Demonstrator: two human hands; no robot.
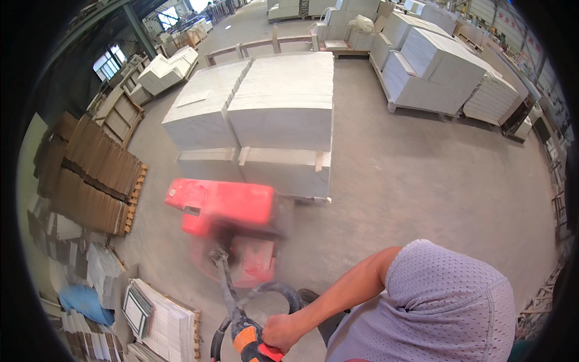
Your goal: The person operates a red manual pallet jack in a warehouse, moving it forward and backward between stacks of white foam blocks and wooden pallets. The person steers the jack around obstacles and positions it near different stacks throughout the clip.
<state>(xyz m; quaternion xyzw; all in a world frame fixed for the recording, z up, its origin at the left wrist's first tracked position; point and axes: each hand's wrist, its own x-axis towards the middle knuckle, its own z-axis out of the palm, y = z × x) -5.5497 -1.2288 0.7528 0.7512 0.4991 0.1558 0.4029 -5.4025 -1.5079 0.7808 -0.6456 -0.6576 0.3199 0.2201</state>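
My right hand (pixel 281 332) is wrapped round the tiller handle (pixel 246 338) of a red electric pallet truck, beside its orange and red parts. From that handle a dark shaft (pixel 224 277) slants up to the truck's red body (pixel 226 204), which is blurred. A black loop (pixel 283 288) curves beside the shaft. Directly beyond the truck stand two blocks of stacked pale slabs (pixel 280 123), in an upper and a lower tier. My left hand is out of view.
Brown flat sheets (pixel 90 172) are piled on a pallet at the left. Pale tiles (pixel 163 320) lie on another pallet at the lower left. Large wrapped blocks (pixel 431 75) stand at the far right, and a wooden frame (pixel 259 47) sits behind the slabs. Concrete floor (pixel 422 181) spreads to the right.
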